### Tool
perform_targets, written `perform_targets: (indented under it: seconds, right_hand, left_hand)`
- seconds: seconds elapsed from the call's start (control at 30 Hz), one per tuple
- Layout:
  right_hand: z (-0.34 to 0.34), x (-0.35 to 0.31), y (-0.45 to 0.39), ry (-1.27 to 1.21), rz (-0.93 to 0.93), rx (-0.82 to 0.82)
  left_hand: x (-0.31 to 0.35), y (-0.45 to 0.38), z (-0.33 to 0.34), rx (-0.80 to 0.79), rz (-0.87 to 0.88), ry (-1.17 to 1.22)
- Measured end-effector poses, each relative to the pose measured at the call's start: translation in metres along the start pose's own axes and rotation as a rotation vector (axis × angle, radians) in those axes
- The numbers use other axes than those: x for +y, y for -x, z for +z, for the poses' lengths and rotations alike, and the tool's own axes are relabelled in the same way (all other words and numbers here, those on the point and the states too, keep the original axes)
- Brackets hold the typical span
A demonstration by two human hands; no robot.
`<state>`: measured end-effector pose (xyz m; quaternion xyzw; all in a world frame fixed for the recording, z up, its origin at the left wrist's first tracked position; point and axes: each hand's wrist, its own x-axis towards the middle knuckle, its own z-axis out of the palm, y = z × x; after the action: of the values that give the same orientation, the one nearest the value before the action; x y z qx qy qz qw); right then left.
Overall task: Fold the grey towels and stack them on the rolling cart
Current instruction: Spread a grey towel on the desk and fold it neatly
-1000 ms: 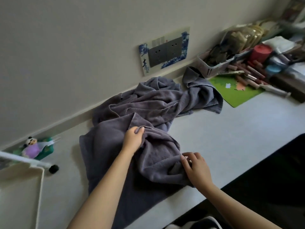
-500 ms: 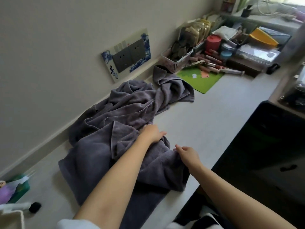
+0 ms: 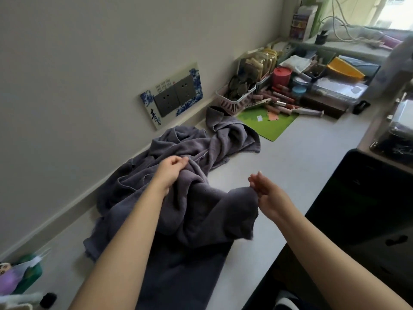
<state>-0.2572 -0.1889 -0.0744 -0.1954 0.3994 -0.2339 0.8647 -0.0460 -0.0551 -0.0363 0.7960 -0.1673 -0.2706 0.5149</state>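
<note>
**Both hands on a crumpled grey towel**

A heap of grey towels lies on the white surface against the wall on the left, its near end hanging over the surface's near edge. The left hand has its grip closed on a raised fold near the heap's middle. The right hand pinches a lifted corner of the near towel, its other fingers held straight. Farther right lie a green mat and a pink basket.
</note>
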Motion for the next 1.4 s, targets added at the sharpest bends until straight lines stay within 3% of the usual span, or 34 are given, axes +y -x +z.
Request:
perform_targets:
  seconds: [0.17,0.37,0.5,0.63,0.87,1.03,1.2,1.4]
  right_hand:
    - [0.022,-0.061,0.015,-0.159,-0.066,-0.106]
    - [0.023,-0.136,0.013,-0.203,-0.156,-0.16]
    - [0.016,-0.187,0.003,-0.269,-0.25,-0.246]
    - [0.013,-0.229,-0.017,-0.262,-0.308,-0.257]
    - [-0.01,-0.273,-0.057,-0.284,-0.363,-0.143]
    - [-0.04,-0.294,-0.081,-0.337,-0.438,-0.058]
    - [-0.058,-0.296,-0.11,-0.099,-0.522,0.098]
    - [-0.08,-0.287,-0.137,0.107,-0.489,0.217]
  left_hand:
    - [0.067,-0.006,-0.007,0.143,0.066,0.298]
    - [0.122,-0.027,0.035,0.335,0.303,0.173]
    - [0.154,-0.049,0.064,0.531,0.447,0.284]
    - [0.174,-0.077,0.098,0.407,0.491,0.225]
    - [0.205,-0.113,0.152,0.293,0.552,0.375]
    - [0.209,-0.147,0.192,0.146,0.445,0.466]
    - [0.19,-0.188,0.245,0.001,0.324,0.266]
    - [0.171,-0.212,0.287,0.056,0.237,0.094]
